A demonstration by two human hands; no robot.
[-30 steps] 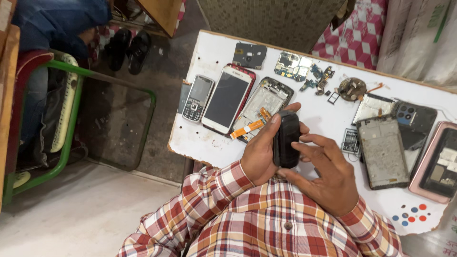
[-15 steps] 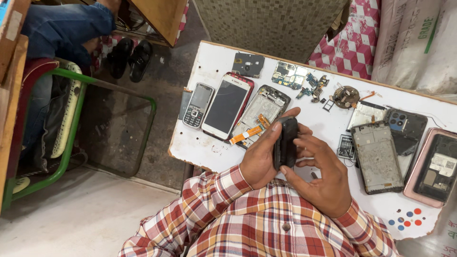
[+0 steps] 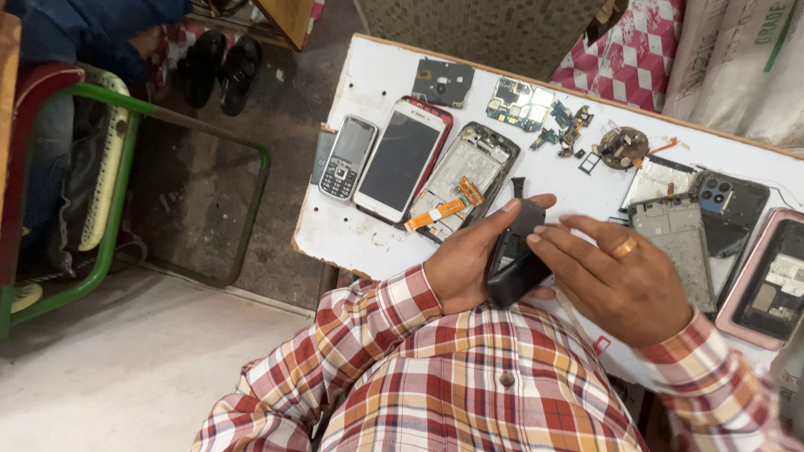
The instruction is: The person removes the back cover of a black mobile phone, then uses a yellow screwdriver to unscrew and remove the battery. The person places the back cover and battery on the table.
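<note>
Left hand is cradling a small black plastic phone-like device from below, palm turned up, thumb stretching along the device's top edge, fingers curling shut around its left side. Right hand is coming in from the right, palm facing down, gold ring showing on one finger, fingertips pressing on the device's upper right edge, fingers lying close together, slightly bent. Both forearms in red-and-cream plaid sleeves are angling inward; the device is sitting between the hands, held above the near edge of the white worn tabletop, just over the person's chest. Lying on the table: a grey keypad phone, a white touchscreen phone with red case, an opened phone frame with orange flex cable, a green circuit board, and a pink-rimmed open phone back at far right.
</note>
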